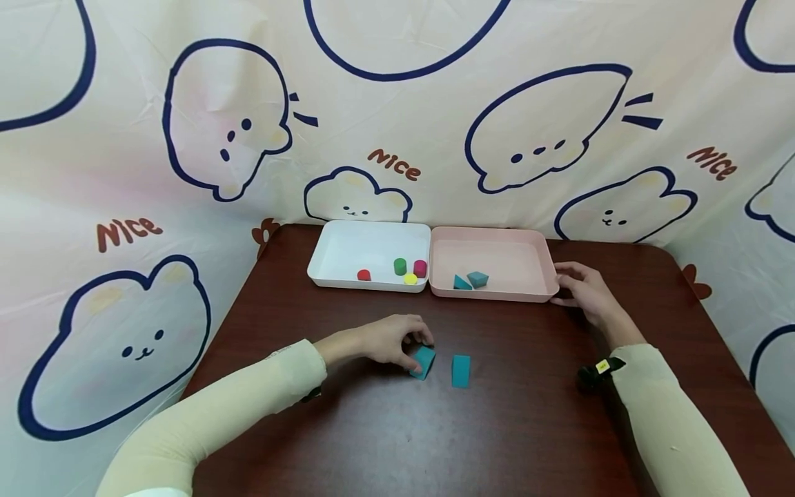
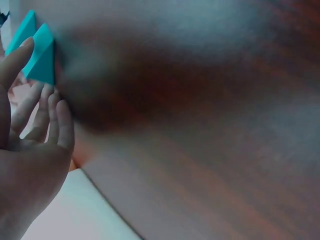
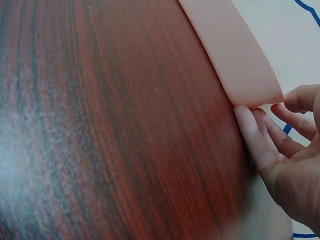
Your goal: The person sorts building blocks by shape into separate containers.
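Observation:
My left hand (image 1: 391, 339) pinches a teal triangular block (image 1: 424, 362) between thumb and fingertips, low over the table. In the left wrist view the thumb lies across the sloped face of the teal block (image 2: 44, 55). Just to its right, a second teal block (image 1: 461, 371) rests on the table. My right hand (image 1: 586, 293) grips the right end of the pink tray (image 1: 497, 238), fingers and thumb at its near corner. The right wrist view shows fingertips at the rim and base of the tray wall (image 3: 240, 50). Inside that tray lie two teal blocks (image 1: 477, 279).
Beside the pink tray, on its left, stands a white tray (image 1: 366, 241). It contains a red piece (image 1: 364, 275), a green cylinder (image 1: 400, 266), a yellow piece (image 1: 410, 279) and a magenta cylinder (image 1: 420, 268). A printed curtain (image 1: 435, 138) hangs behind the dark wooden table (image 1: 497, 442).

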Demonstrator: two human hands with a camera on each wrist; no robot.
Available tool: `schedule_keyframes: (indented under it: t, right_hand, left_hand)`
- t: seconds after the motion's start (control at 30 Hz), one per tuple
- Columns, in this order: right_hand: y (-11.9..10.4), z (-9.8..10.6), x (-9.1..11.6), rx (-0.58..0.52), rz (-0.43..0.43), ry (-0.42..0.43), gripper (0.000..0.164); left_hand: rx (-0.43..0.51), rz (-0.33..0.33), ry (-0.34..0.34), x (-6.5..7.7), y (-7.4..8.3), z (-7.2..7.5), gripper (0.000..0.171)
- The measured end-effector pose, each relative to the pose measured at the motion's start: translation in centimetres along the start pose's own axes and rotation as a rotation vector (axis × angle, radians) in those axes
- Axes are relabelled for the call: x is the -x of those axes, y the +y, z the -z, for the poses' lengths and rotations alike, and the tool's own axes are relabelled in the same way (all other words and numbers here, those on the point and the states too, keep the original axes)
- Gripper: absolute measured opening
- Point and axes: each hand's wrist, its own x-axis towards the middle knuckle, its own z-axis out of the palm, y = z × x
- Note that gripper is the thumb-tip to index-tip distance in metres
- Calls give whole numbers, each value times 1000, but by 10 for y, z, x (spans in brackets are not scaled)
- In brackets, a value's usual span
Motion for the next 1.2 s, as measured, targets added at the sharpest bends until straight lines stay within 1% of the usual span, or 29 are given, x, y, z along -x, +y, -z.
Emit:
schedule_keyframes:
  t: [0.17, 0.33, 0.7, 0.93, 1.2]
  right_hand:
    - [-1, 0, 1, 6, -5, 4, 49]
    - [-2, -1, 1, 11, -6, 9, 49]
    - [-2, -1, 2, 8, 13, 7, 47]
    - [0, -1, 2, 6, 29, 13, 46]
    - [1, -1, 2, 2, 26, 10, 47]
  left_hand:
    - [-22, -9, 18, 0, -2, -7, 53]
    - [-43, -14, 33, -1, -3, -11, 53]
    - [-55, -3, 31, -2, -1, -10, 52]
    - [-34, 1, 29, -2, 3, -7, 50]
    - [-41, -2, 23, -4, 7, -5, 48]
